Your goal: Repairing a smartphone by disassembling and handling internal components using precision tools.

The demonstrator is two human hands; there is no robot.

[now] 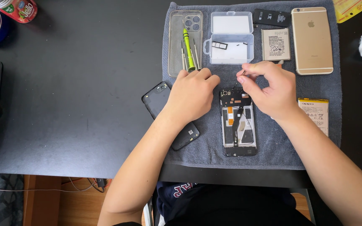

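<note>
Opened phone (238,122) lies centre frame on the grey towel (273,146), back off, internals showing. Long axis runs top-to-bottom of frame, camera end toward top.

R hand (271,90) is right over the phone's top end. Thumb + index pinched tight on sth thin, tip at (242,73): looks like a small tool or part, too small to tell which. A dark thin bit hangs from the pinch down toward the phone's top edge; can't tell if it touches the board. Other fingers curled in, heel of hand off the phone's upper right side.

L hand (192,94) sits just left of the phone's top-left corner, fingers curled to a loose fist, knuckles toward top of frame. Can't tell if it holds anything; looks like it rests on the towel, maybe bracing the phone edge. Partly covers the black back cover (161,97) lying tilted at left, half off the towel.

Key relation: work point = top end of phone, directly below the R pinch, nearly touching. R hand nearer; L is beside, not over.

Around: clear case (177,42) w/ green driver (187,47) + spare bits on it, just above L hand. Clear plastic box (231,39) open, above the pinch. Two batteries (275,44) (315,112) right of centre, gold phone (313,39) face down upper right.
</note>
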